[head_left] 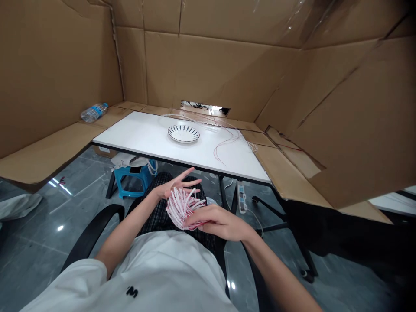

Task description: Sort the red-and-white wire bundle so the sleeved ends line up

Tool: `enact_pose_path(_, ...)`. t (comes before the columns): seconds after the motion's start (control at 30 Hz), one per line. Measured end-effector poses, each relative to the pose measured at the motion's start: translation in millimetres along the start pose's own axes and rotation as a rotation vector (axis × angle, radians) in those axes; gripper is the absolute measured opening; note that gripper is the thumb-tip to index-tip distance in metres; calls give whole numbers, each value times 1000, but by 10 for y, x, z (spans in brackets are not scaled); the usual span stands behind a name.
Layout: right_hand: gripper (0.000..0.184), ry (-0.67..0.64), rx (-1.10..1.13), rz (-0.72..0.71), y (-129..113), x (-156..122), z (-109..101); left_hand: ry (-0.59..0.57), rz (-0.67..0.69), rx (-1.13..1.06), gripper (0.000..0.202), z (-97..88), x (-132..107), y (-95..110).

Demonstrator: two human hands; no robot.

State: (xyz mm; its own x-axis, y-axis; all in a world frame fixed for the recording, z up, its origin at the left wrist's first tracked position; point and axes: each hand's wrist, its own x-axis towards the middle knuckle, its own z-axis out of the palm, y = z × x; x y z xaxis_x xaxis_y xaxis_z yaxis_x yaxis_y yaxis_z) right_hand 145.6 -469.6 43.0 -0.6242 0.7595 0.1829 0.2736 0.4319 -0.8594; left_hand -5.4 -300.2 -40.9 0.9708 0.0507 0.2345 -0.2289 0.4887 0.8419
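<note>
A bundle of pink and white beaded strands (180,208) is held above my lap, close to my body. My right hand (217,221) grips it from the right, with thumb and fingers closed around its lower right part. Behind the bundle, my left hand (177,184) has its fingers spread and stretched out toward the table edge. Its palm is beside the strands, partly hidden by them; whether it touches them I cannot tell. On the white table ahead stands a round plate (183,134) with a dark striped rim, beyond both hands.
Thin clear and red strings (224,147) lie loosely on the right of the white table (143,134). Cardboard walls (221,73) surround it. A plastic bottle (94,112) lies at the left. Below are a blue stool (131,182) and a power strip (241,197) by the table leg.
</note>
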Motion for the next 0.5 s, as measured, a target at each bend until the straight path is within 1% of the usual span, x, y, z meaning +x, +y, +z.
enact_pose_path(0.07,31,-5,137,27,37,16,-5,-86,-14,85,146,27,60,110)
enact_pose_path(0.13,28,24,321,101,121,17,-19,-158,-6,200,148,92,111,262)
enact_pose_path(0.23,31,68,609,299,289,11,-56,-283,7,383,142,272,155,535)
enact_pose_path(0.3,35,88,699,429,383,18,-81,-342,23,523,133,423,159,697)
enact_pose_path(0.33,37,101,707,476,416,28,-87,-354,22,623,128,494,158,756)
enact_pose_path(0.4,40,138,649,524,448,61,-74,-305,27,840,121,598,168,815)
enact_pose_path(0.43,40,147,579,520,450,85,-50,-273,31,900,120,628,184,814)
enact_pose_path(0.47,39,132,470,499,445,113,-16,-247,40,915,120,644,211,798)
enact_pose_path(0.5,38,103,341,472,435,143,27,-235,49,885,120,650,247,773)
